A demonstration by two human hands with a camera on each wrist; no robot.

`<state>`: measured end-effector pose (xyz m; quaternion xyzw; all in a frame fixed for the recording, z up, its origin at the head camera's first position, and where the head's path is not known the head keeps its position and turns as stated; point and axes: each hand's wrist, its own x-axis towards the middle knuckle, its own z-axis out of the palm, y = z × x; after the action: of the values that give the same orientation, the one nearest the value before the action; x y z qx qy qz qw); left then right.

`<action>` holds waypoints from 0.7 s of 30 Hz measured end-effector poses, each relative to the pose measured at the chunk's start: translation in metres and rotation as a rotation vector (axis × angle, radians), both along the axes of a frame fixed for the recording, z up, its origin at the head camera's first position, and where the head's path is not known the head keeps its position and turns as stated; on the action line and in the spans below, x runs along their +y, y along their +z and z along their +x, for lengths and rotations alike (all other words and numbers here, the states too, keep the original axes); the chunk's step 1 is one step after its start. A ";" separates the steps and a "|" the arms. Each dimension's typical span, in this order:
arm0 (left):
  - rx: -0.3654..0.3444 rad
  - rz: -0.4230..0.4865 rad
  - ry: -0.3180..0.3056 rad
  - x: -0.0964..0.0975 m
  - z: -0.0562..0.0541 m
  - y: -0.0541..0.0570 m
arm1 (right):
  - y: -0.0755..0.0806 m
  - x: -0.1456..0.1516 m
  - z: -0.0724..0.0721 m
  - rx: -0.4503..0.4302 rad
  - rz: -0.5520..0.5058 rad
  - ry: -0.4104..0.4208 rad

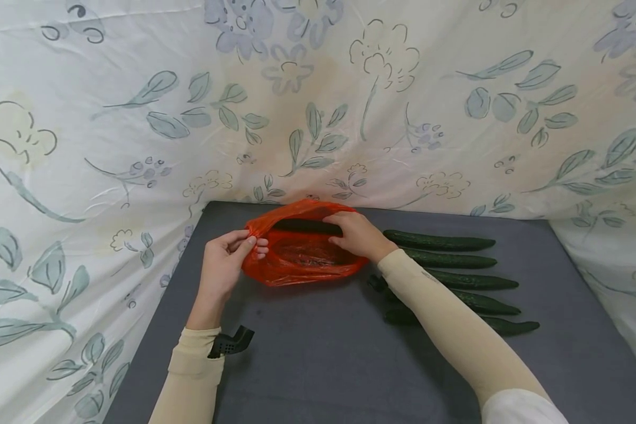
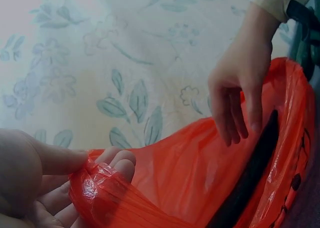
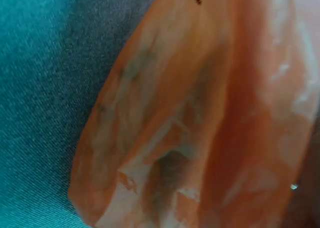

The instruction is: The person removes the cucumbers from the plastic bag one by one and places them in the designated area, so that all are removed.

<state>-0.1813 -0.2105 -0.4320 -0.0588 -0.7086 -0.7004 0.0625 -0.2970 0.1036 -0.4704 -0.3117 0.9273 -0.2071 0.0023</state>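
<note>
My left hand (image 1: 225, 259) pinches the gathered left edge of a thin red plastic bag (image 1: 302, 274), thumb against fingers, as the left wrist view also shows. The bag's mouth stands wide. A dark green cucumber (image 1: 302, 226) lies along the inside of the bag, and in the left wrist view this cucumber (image 2: 250, 175) slants down the red film. My right hand (image 1: 357, 235) reaches in over the cucumber's right end. Its fingers (image 2: 232, 123) hang loosely extended beside the cucumber, not wrapped round it. In the right wrist view the bag (image 3: 150, 138) fills most of the picture.
Several cucumbers (image 1: 450, 241) lie in a rough row on the right of the dark grey table (image 1: 318, 359), some partly under my right forearm. A floral cloth (image 1: 318, 118) hangs behind and at both sides of the table. Each wrist wears a black camera (image 1: 230, 343).
</note>
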 end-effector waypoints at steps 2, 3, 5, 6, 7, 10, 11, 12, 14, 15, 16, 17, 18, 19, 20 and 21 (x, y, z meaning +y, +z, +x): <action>-0.003 0.003 -0.002 0.001 -0.001 0.000 | -0.002 -0.001 -0.004 -0.003 0.008 -0.007; -0.004 0.004 -0.001 0.001 -0.001 0.000 | -0.003 -0.001 -0.006 -0.005 0.010 -0.010; -0.004 0.003 -0.003 0.002 -0.002 0.000 | -0.005 -0.002 -0.010 -0.010 0.014 -0.016; -0.004 0.003 -0.005 0.002 -0.002 0.000 | -0.006 -0.002 -0.011 -0.014 0.017 -0.018; -0.005 0.005 -0.005 0.003 -0.003 0.000 | -0.007 -0.002 -0.013 -0.020 0.020 -0.022; -0.002 0.009 -0.013 0.004 -0.004 0.000 | -0.011 -0.002 -0.016 -0.030 0.034 -0.033; -0.001 0.010 -0.016 0.004 -0.004 0.000 | -0.012 -0.002 -0.017 -0.033 0.039 -0.038; 0.001 0.010 -0.018 0.003 -0.004 0.000 | -0.013 -0.002 -0.018 -0.031 0.048 -0.043; 0.002 0.013 -0.023 0.003 -0.004 0.000 | -0.015 -0.002 -0.020 -0.023 0.062 -0.051; 0.002 0.014 -0.025 0.003 -0.004 0.000 | -0.015 -0.003 -0.020 -0.015 0.070 -0.054; 0.000 0.014 -0.027 0.003 -0.005 0.000 | -0.016 -0.003 -0.021 -0.006 0.078 -0.057; -0.001 0.014 -0.028 0.002 -0.005 0.000 | -0.017 -0.004 -0.022 0.004 0.085 -0.060; -0.003 0.014 -0.029 0.002 -0.005 0.000 | -0.018 -0.005 -0.023 0.015 0.095 -0.064; -0.006 0.015 -0.029 0.002 -0.004 0.000 | -0.018 -0.006 -0.023 0.022 0.102 -0.069; -0.006 0.015 -0.031 0.002 -0.004 0.000 | -0.019 -0.007 -0.023 0.033 0.112 -0.076; -0.008 0.016 -0.033 0.002 -0.004 0.000 | -0.020 -0.008 -0.024 0.042 0.127 -0.089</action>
<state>-0.1856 -0.2086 -0.4317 -0.0671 -0.7022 -0.7071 0.0488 -0.3208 0.0958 -0.4901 -0.2737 0.9513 -0.1414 -0.0066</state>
